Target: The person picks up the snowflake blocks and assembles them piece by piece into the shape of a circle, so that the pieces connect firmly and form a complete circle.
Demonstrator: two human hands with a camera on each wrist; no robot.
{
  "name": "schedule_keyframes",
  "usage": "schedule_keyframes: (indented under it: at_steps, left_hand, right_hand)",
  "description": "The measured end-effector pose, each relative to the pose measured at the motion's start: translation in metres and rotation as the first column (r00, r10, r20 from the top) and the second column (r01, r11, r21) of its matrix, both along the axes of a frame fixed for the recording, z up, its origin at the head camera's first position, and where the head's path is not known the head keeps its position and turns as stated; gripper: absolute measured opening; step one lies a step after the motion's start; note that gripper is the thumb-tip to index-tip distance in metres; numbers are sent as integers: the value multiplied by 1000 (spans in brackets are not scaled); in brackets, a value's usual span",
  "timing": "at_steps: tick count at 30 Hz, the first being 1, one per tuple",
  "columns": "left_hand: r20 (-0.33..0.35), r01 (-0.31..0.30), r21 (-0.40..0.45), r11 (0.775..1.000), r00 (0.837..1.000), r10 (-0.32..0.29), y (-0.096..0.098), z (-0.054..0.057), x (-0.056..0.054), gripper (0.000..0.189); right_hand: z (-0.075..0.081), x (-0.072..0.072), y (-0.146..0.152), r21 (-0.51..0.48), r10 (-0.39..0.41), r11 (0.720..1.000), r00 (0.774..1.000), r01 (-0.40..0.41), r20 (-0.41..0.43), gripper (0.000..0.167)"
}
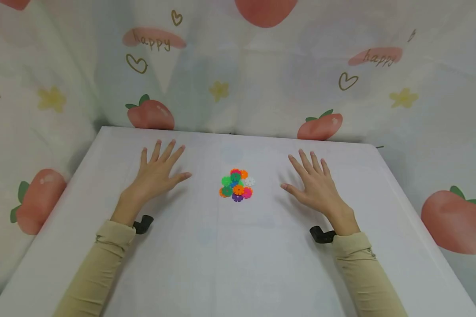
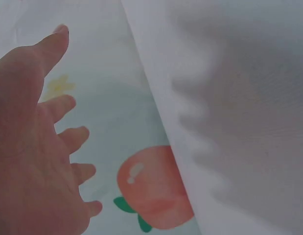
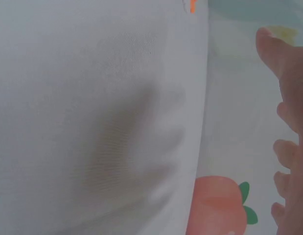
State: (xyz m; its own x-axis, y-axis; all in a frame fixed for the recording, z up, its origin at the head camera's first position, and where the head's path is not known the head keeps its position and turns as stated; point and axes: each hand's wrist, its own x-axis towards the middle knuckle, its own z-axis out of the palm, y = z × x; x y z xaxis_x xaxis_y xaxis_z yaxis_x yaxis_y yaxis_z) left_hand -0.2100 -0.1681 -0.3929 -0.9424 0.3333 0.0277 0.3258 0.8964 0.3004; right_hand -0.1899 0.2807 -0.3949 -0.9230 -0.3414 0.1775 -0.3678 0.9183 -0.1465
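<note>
A small heap of colourful notched plastic discs [image 1: 238, 189] lies mid-table, in orange, green, pink, purple, blue and white. To its left, my left hand [image 1: 155, 175] is held over the white table with fingers spread and nothing in it. My right hand [image 1: 316, 184] hovers on the other side of the heap, fingers likewise spread and holding nothing. In the left wrist view the left hand [image 2: 38, 132] shows its palm side, with a shadow on the cloth. The right wrist view has the right hand [image 3: 293, 122] at its edge and a sliver of an orange disc [image 3: 192, 6] at the top.
The table [image 1: 174, 273] wears a white cloth, and its far edge meets a curtain [image 1: 262, 88] printed with peaches, hearts and stars. Another stretch of curtain hangs along each side. A black wrist mount [image 1: 143, 224] sits at the left cuff, and a similar mount [image 1: 322, 235] at the right.
</note>
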Motion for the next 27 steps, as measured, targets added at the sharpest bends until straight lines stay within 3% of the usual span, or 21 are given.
schedule_keyframes:
  at_steps: [6, 11, 17, 22, 27]
  left_hand:
    - [-5, 13, -5, 1000, 1000, -13, 4, 0, 0, 85]
    - [-17, 41, 23, 999, 999, -40, 14, 0, -6, 81]
    - [27, 105, 66, 992, 994, -107, 46, -2, -16, 66]
    - [89, 143, 129, 981, 984, -155, 74, -6, -19, 53]
    - [193, 181, 153, 972, 959, -209, 96, -14, -20, 48]
  right_hand:
    - [1, 1, 0, -18, 21, 1000, 999, -22, -38, 81]
    - [1, -6, -6, -139, 92, 985, 992, -103, -88, 72]
    - [-5, -21, -24, -329, 129, 940, 988, -94, 87, 58]
    - [-11, -34, -45, -394, 149, 917, 966, -56, 210, 48]
    - [-18, -38, -65, -436, 216, 896, 938, -81, 270, 41]
